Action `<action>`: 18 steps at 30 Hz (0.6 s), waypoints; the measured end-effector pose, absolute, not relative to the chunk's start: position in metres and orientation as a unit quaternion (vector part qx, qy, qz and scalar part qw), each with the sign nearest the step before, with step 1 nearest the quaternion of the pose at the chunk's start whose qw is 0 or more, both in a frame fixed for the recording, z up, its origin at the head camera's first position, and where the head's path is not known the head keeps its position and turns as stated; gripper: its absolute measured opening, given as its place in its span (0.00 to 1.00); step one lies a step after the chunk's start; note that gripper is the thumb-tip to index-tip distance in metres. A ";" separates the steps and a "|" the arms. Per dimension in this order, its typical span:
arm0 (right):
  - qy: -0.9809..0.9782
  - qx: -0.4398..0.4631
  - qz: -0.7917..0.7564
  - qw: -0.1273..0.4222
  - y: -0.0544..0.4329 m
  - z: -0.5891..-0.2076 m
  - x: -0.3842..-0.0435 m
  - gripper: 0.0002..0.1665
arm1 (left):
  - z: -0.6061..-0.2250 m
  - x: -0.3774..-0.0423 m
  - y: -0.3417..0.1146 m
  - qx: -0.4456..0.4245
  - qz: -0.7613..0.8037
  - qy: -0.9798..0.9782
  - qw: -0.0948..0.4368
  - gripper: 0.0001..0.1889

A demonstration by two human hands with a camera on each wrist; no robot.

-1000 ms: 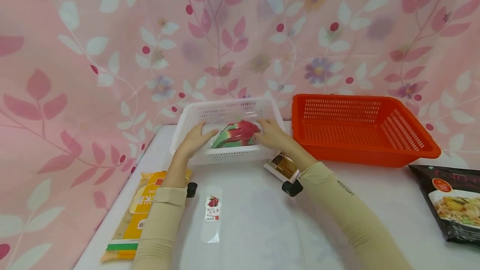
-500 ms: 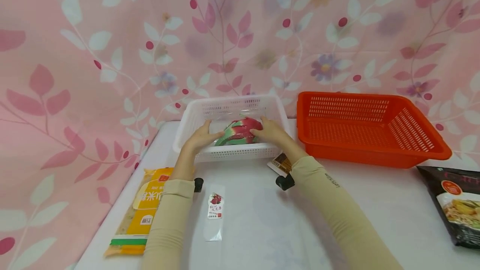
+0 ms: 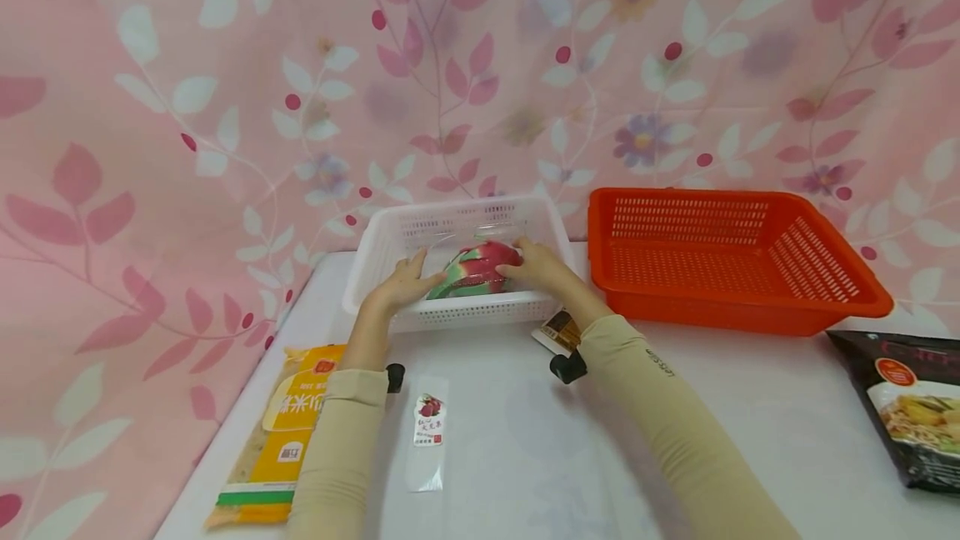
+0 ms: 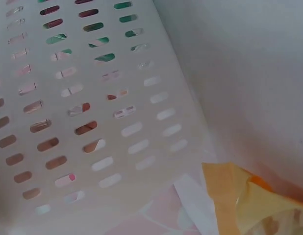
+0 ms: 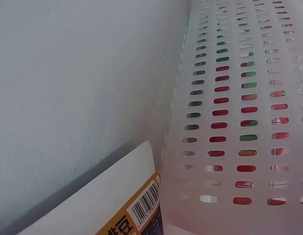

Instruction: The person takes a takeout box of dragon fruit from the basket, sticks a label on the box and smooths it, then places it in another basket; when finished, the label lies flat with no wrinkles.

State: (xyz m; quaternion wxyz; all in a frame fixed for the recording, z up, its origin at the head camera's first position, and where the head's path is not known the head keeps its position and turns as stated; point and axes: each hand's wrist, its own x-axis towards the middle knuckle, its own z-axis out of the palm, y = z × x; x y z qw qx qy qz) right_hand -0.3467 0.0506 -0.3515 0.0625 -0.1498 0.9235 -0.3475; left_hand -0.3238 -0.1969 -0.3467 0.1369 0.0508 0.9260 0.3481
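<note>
Left hand (image 3: 399, 285), right hand (image 3: 542, 268) apart, dragon fruit (image 3: 483, 265) between (grip: can't tell from here); glossy wrap (image 3: 498, 232) could slip if lifted unevenly.

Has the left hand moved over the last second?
Yes: judged against the white basket, the left hand has shifted slightly rightward, toward the dragon fruit.

A pink curtain (image 3: 480, 57) of leaves and flowers hangs behind a white table (image 3: 510, 448).
</note>
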 end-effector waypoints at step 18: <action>0.922 -0.157 -0.348 0.056 0.050 -0.354 -0.348 0.26 | -0.348 -0.325 -0.196 0.057 0.348 0.927 0.124 0.43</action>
